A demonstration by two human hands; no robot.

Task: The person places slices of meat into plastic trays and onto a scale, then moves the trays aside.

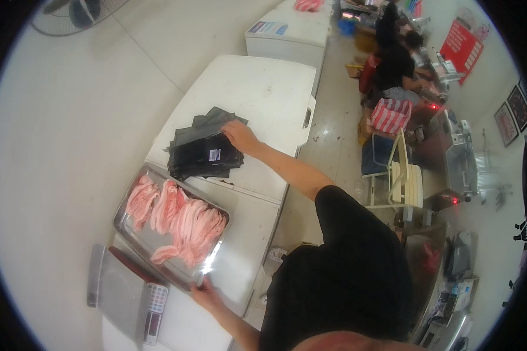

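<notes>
A shallow metal tray [221, 248] lies at a slant on the white counter. Strips of raw pink-and-white meat [184, 219] are bunched in it, some overlapping. My left hand [206, 295] grips the tray's near corner, thumb over the rim. Just beyond the tray sits a fanned stack of flat black plastic bags [199, 152], one bearing a small whitish label. My right hand [240, 137] reaches across to the stack's right edge, fingers bent and pinching the top bag there; the fingertips are partly hidden.
A weighing scale [155, 310] with a keypad stands beside the tray. The white chest freezer lid [263, 88] extends past the bags. Behind on the right are a cream folding chair [405, 181], a red-striped bag [391, 115] and seated people at machines. A fan [79, 14] shows top left.
</notes>
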